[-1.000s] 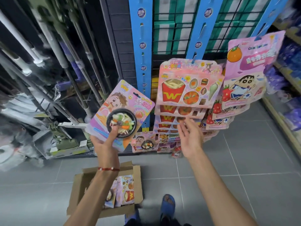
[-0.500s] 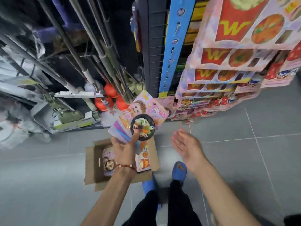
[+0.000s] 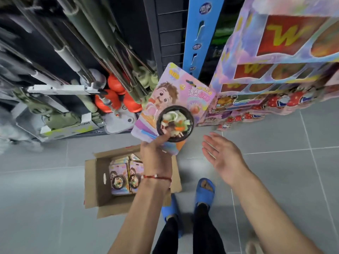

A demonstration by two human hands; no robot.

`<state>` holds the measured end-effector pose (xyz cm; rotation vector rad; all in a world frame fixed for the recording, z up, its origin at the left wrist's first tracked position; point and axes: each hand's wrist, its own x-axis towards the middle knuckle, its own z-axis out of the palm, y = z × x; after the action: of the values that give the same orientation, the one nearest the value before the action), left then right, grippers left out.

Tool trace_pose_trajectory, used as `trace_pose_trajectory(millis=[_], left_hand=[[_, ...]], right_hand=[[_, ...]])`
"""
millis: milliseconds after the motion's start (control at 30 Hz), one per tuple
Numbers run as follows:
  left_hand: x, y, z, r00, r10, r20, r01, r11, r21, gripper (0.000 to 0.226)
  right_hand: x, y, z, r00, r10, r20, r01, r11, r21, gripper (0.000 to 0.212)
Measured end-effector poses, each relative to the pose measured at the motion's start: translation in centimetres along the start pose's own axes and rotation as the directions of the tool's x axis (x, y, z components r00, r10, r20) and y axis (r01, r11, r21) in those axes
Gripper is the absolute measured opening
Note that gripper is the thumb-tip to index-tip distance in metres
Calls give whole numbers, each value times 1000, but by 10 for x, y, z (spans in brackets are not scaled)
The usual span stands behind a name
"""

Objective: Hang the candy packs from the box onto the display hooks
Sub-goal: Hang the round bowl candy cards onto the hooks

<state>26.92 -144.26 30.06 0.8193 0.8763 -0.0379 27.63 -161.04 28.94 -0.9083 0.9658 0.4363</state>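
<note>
My left hand (image 3: 156, 154) grips a pink candy pack (image 3: 174, 99) by its lower edge; the pack shows a cartoon child and carries a black bowl blister. It is held low, in front of the bottom of the blue hanging strip (image 3: 200, 37). My right hand (image 3: 222, 156) is open, palm up, to the right of the pack and holds nothing. Under my left arm an open cardboard box (image 3: 97, 180) sits on the floor with several more packs (image 3: 121, 178) inside. Hung candy packs (image 3: 286, 52) crowd the upper right.
Metal poles and mop handles (image 3: 88, 39) lean at the upper left above orange mop heads (image 3: 117, 99) and boxed goods. Grey tiled floor (image 3: 275, 180) spreads to the right. My feet in blue slippers (image 3: 204, 189) stand right next to the box.
The view has tilted down and closer to the display. My left hand has brought the pack lower, toward the strip's bottom. My right hand has left the hung packs and dropped, open.
</note>
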Motion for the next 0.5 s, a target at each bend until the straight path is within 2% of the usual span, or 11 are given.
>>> trace_pose_trajectory(millis=[167, 267, 367, 500], left_hand=[[16, -16, 13, 998, 5, 58, 1, 994, -105, 81], [21, -22, 19, 999, -23, 41, 27, 995, -93, 66], [22, -25, 16, 991, -67, 120, 81, 990, -118, 55], [18, -31, 4, 982, -79, 169, 97, 990, -98, 67]], right_hand=[[20, -17, 8, 1000, -3, 26, 3, 1000, -18, 13], [23, -22, 7, 999, -9, 39, 10, 1000, -21, 13], [25, -24, 1, 999, -9, 36, 10, 1000, -27, 13], [27, -21, -7, 999, 6, 31, -5, 999, -39, 12]])
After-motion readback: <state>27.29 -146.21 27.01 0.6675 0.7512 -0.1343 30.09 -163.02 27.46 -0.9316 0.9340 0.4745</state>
